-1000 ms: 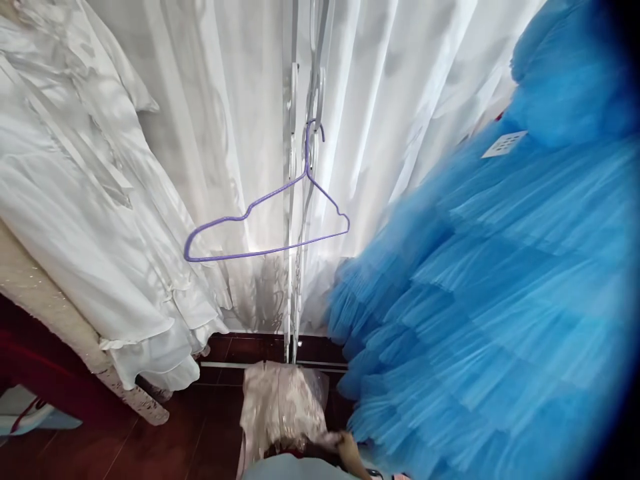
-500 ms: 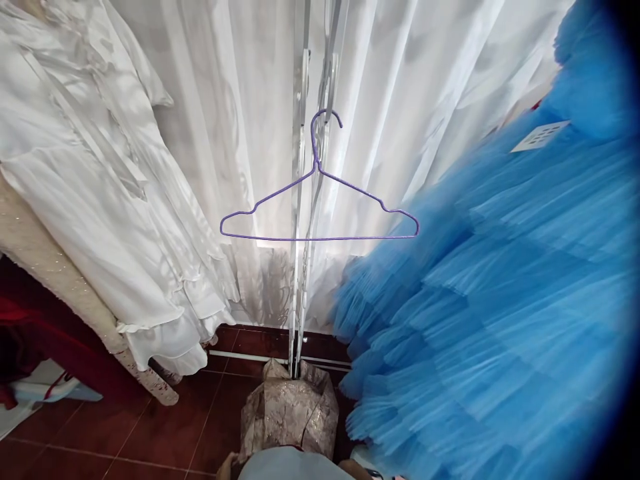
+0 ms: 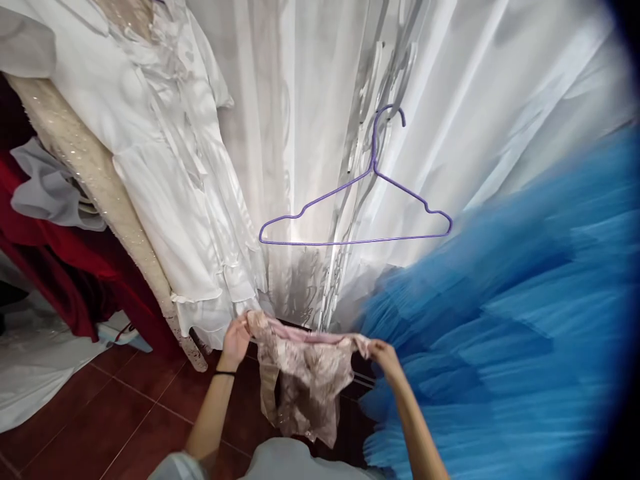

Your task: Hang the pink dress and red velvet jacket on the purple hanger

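Observation:
A small beige-pink patterned garment [image 3: 305,380] hangs stretched between my two hands, low in the middle of the view. My left hand [image 3: 235,341] grips its left top corner; a dark band circles that wrist. My right hand [image 3: 384,355] grips its right top corner. Above the garment an empty purple wire hanger [image 3: 356,203] hangs by its hook from a metal upright in front of white curtains [image 3: 310,133]. The garment sits well below the hanger and apart from it.
A big blue tiered tulle dress [image 3: 510,333] fills the right side. White dresses [image 3: 165,173] hang at the left over a sparkly beige one, with red fabric [image 3: 60,267] behind. Dark red floor tiles [image 3: 100,413] lie below, partly covered by white cloth at far left.
Both hands rose into view and lifted the patterned garment, now spread by its top corners. The view shifted left, so the hanger sits further right.

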Tool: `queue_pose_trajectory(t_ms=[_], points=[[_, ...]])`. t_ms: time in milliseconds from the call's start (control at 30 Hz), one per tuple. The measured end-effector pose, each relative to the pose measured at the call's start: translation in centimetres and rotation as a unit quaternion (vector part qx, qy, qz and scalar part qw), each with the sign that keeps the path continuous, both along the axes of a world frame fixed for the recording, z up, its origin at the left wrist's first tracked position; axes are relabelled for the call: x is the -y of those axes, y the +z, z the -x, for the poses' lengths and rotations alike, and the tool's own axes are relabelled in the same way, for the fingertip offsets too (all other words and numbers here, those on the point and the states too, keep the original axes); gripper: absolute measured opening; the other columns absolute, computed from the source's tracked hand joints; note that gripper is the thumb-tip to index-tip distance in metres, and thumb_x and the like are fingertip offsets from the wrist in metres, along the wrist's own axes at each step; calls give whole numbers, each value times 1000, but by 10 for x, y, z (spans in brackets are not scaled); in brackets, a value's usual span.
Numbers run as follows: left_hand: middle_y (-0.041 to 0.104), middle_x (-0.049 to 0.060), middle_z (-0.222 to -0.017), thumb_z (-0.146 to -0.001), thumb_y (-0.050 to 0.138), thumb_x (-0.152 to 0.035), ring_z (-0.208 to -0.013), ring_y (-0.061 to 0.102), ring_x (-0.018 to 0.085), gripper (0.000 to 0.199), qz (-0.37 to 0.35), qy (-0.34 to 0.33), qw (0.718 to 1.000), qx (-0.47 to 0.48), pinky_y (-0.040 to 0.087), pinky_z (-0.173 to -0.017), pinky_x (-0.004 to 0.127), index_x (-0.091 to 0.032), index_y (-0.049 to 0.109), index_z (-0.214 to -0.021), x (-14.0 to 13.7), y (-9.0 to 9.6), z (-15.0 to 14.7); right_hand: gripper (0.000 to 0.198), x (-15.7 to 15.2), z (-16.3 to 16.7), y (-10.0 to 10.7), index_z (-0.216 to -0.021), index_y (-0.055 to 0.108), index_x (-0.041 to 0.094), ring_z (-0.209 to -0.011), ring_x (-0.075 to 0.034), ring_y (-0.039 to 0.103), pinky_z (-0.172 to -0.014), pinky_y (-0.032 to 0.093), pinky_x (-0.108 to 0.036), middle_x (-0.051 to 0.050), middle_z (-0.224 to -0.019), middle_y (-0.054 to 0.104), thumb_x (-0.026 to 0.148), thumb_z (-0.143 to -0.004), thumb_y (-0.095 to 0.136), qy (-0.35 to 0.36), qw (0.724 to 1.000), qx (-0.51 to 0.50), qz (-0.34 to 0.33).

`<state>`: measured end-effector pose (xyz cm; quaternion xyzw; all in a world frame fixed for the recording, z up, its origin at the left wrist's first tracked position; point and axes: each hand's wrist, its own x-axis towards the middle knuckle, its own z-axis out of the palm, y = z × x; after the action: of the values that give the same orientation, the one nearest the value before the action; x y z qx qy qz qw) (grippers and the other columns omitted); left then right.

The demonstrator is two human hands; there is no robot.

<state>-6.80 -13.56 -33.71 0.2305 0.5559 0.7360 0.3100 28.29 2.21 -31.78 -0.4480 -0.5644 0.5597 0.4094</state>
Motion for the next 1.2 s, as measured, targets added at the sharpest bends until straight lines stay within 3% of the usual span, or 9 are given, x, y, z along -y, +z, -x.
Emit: queue_pose_trajectory(t_ms=[100, 233, 300, 400, 633, 800, 967, 1100, 1200], points=[[73, 6, -84, -62, 64, -34, -83, 68, 24, 19, -136, 49, 989, -34, 58, -76, 40, -22, 72, -74, -6, 74, 29, 49, -41, 0, 51, -59, 62, 16, -52, -10, 49, -50, 41, -23, 0, -56, 58, 57, -50, 87, -17, 997, -77, -3], [70, -1, -72, -63, 77, -21, -68, 65, 16, 15, -282, 163, 920, -219, 55, -68, 29, -23, 78, -78, -10, 167, 32, 46, -51, 1, 115, -60, 64, 18, -56, -10, 50, -51, 42, -21, 0, -59, 58, 54, -51, 91, -15, 982, -188, -29], [69, -3, -70, -61, 84, -22, -68, 65, 14, 18, -290, 190, 893, -286, 55, -69, 25, -21, 78, -78, -16, 197, 27, 46, -45, 0, 132, -62, 65, 19, -61, -11, 56, -55, 47, -21, -1, -63, 61, 56, -53, 91, 3, 977, -213, -17], [70, -2, -73, -62, 87, -30, -74, 67, 15, 24, -270, 166, 886, -340, 57, -74, 25, -18, 78, -81, -33, 222, 21, 43, -37, -5, 140, -68, 70, 20, -69, -14, 62, -64, 53, -24, -2, -72, 68, 56, -55, 90, 21, 974, -225, -4], [73, 4, -84, -64, 86, -36, -92, 70, 22, 36, -230, 45, 899, -369, 56, -87, 30, -13, 75, -90, -80, 248, 14, 43, -22, -25, 144, -79, 75, 21, -67, -15, 64, -66, 55, -26, -3, -78, 73, 55, -57, 90, 24, 972, -232, -2], [75, 5, -89, -62, 88, -31, -91, 70, 19, 39, -232, 66, 913, -330, 54, -86, 26, -13, 75, -93, -92, 221, 36, 46, -7, -25, 140, -70, 74, 16, -55, -14, 59, -55, 50, -24, -6, -66, 70, 58, -56, 90, 36, 979, -197, 28], [76, 5, -87, -57, 91, -35, -85, 71, 19, 42, -251, 71, 931, -255, 56, -80, 27, -15, 77, -91, -101, 197, 60, 38, 6, -7, 125, -71, 75, 15, -54, -10, 56, -55, 48, -20, -4, -61, 66, 51, -66, 88, 160, 965, -185, 97], [76, 4, -90, -62, 89, -34, -89, 71, 19, 36, -271, 61, 921, -274, 57, -81, 27, -19, 80, -94, -98, 211, 53, 39, 9, -9, 112, -74, 78, 15, -54, -7, 55, -53, 43, -16, -4, -64, 68, 52, -66, 87, 268, 943, -171, 101], [76, 4, -89, -66, 87, -30, -91, 71, 21, 31, -263, 29, 906, -329, 58, -80, 28, -21, 81, -96, -89, 228, 37, 44, 10, -22, 104, -74, 80, 15, -66, -11, 63, -65, 50, -20, -8, -73, 72, 57, -65, 86, 335, 931, -145, 15]])
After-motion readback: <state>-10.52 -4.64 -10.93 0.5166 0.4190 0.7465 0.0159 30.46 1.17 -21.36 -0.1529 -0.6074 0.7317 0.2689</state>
